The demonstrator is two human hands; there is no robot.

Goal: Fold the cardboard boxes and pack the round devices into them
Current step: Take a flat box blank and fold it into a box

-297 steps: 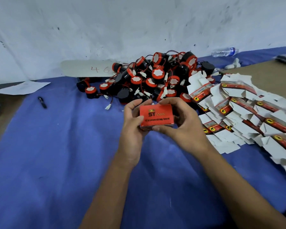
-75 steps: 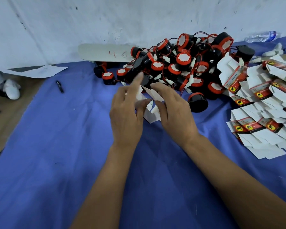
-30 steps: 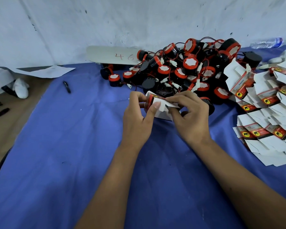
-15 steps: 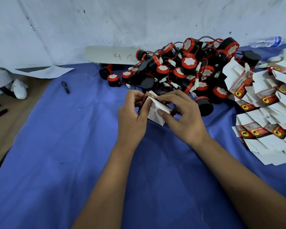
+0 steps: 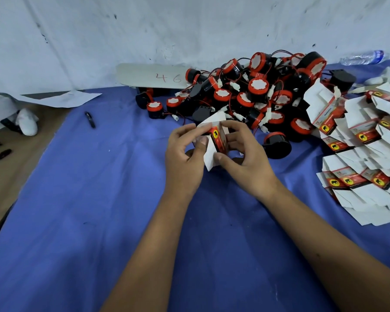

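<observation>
A small red and white cardboard box (image 5: pixel 216 138) with open white flaps is held between both hands above the blue cloth (image 5: pixel 99 210). My left hand (image 5: pixel 185 158) pinches its left flap with thumb and fingers. My right hand (image 5: pixel 243 158) grips its right side, thumb on the lower flap. Behind them lies a heap of round black and red devices (image 5: pixel 252 93) with red wires and white plugs. One black device (image 5: pixel 277 145) sits apart, just right of my right hand. A spread of flat unfolded boxes (image 5: pixel 365 149) covers the right side.
A black pen (image 5: pixel 90 119) lies on the cloth at the left. A white board marked 46 (image 5: pixel 149 75) leans at the wall. A sheet of paper (image 5: pixel 61 99), a plastic bottle (image 5: pixel 363 57) and dark items on the brown floor (image 5: pixel 0 154) surround the cloth.
Over the last second both hands turned the box so its red end with the yellow emblem faces up, and the white flaps now stick out above and below.
</observation>
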